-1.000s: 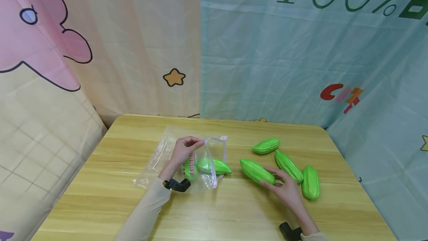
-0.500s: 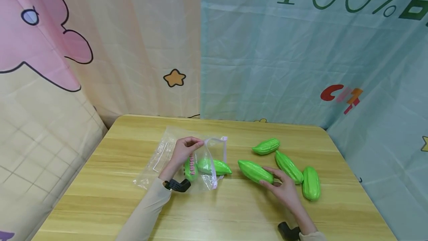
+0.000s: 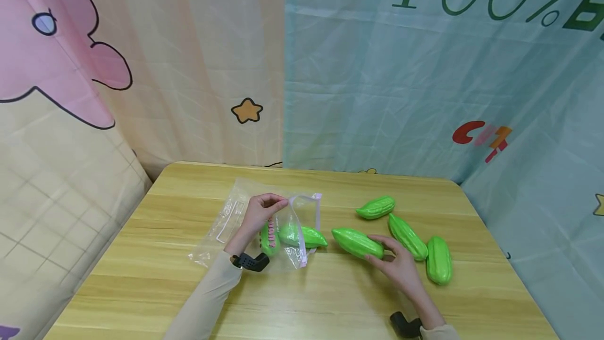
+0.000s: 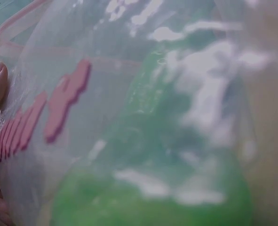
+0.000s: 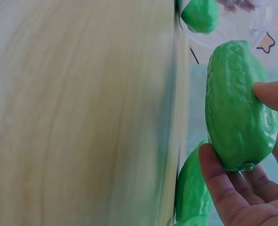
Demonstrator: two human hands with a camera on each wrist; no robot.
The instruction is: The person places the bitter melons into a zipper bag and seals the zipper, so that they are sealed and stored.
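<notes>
A clear zip bag [image 3: 222, 230] with pink print lies on the table, its mouth facing right. My left hand [image 3: 257, 214] pinches the upper edge of that mouth between thumb and fingers. One green bitter melon [image 3: 313, 237] lies partly in the bag, its pointed tip poking out; a second one [image 3: 269, 245] shows through the plastic. My right hand [image 3: 398, 266] grips another bitter melon [image 3: 354, 241] by its blunt end, the tip pointing left at the bag mouth, a short gap away. In the right wrist view the thumb and fingers hold this melon [image 5: 237, 108] from both sides.
Three more bitter melons lie to the right: one [image 3: 376, 207] farther back, one [image 3: 408, 236] just behind the right hand, one [image 3: 439, 260] rightmost. A printed curtain [image 3: 358, 93] hangs behind the wooden table [image 3: 302, 303].
My right hand has carried its bitter melon slightly left, closer to the bag mouth. The left hand and the bag have stayed in place.
</notes>
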